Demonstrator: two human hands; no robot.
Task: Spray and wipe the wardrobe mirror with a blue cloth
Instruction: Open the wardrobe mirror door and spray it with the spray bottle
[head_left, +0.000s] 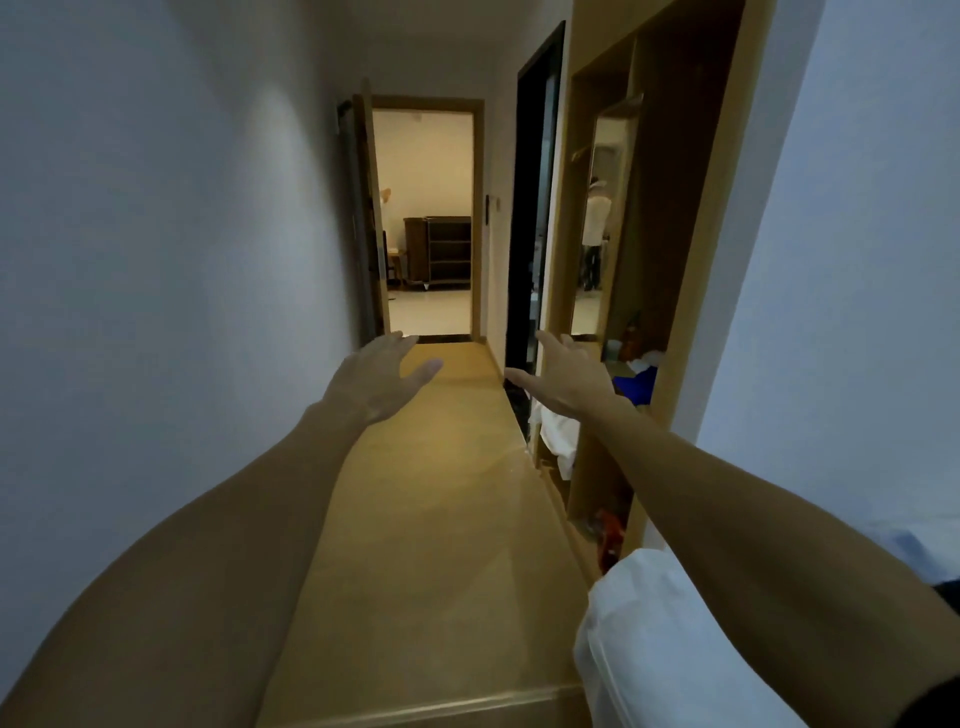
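Down a narrow hallway with a tan floor (441, 493), both bare arms reach forward, the left hand (379, 374) and the right hand (566, 379) spread flat with fingers apart, holding nothing. At the right stands the open wardrobe (670, 208), its tall mirror (602, 218) inside reflecting a figure in white. Just beyond the right hand, a blue cloth (636, 384) lies on a wardrobe shelf, beside what may be a spray bottle (631, 338), too dim to confirm.
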